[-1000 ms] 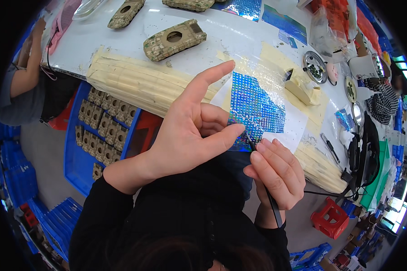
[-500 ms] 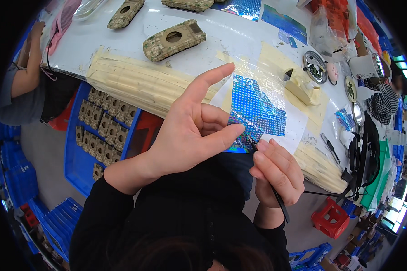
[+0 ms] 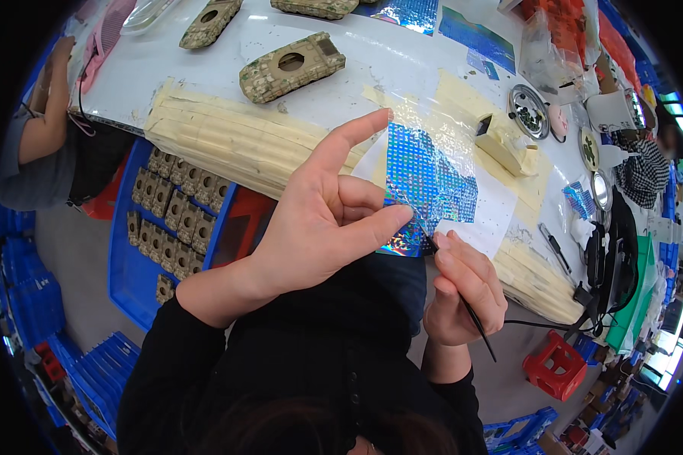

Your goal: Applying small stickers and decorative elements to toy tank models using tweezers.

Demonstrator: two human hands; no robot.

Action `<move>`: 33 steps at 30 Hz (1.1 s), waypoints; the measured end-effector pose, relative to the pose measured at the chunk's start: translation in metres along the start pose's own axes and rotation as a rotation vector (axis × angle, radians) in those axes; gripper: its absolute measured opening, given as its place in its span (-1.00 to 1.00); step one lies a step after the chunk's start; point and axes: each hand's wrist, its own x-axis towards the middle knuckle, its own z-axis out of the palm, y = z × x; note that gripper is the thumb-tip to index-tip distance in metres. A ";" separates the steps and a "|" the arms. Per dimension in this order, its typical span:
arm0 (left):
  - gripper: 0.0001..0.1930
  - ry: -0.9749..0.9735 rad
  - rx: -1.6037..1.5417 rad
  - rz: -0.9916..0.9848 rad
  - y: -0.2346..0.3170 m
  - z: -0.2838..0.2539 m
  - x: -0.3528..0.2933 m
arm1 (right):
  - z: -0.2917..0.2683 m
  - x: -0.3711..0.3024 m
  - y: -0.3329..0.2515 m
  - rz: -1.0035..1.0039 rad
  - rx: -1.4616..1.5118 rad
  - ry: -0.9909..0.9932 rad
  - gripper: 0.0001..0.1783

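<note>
My left hand [image 3: 311,220] pinches a shiny blue holographic sticker sheet [image 3: 425,171] between thumb and curled fingers, its index finger stretched out along the far edge. The sheet is held up near the table's front edge and carries a grid of small squares. Black tweezers [image 3: 474,322] are gripped in my right hand [image 3: 467,296], their tips at the lower part of the sheet, close to my left thumb. Whether the tips hold a sticker is too small to tell. Beyond my left hand, a camouflage toy tank hull [image 3: 311,70] with a round hole lies on the table.
A padded cream roll [image 3: 220,125] runs along the table edge. At left stands a blue crate [image 3: 121,280] of small camouflage parts. A cream block [image 3: 501,148], a round metal dish [image 3: 530,106] and a black pen-like tool [image 3: 555,246] lie rightward. Another person's arm [image 3: 49,114] shows far left.
My right hand has shifted slightly down, and the tweezers have turned, showing a thinner side. The sheet has tilted a little, its lower corner now glinting. My left hand stays nearly still.
</note>
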 end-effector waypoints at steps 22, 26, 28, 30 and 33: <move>-0.14 0.007 0.027 0.142 -0.001 -0.002 -0.004 | -0.007 0.001 0.004 -0.139 -0.095 0.111 -0.60; -0.16 -0.029 0.049 0.122 0.001 0.000 -0.004 | -0.018 0.000 0.004 -0.036 -0.149 0.198 -0.56; -0.17 -0.076 0.057 0.122 0.000 0.001 -0.003 | -0.029 -0.001 0.006 -0.020 -0.205 0.238 -0.56; -0.19 -0.110 0.083 0.106 0.000 0.004 -0.003 | -0.041 -0.005 0.007 0.036 -0.249 0.276 -0.53; -0.22 -0.207 0.105 0.068 -0.005 0.011 -0.001 | -0.062 -0.010 0.017 0.134 -0.368 0.404 -0.43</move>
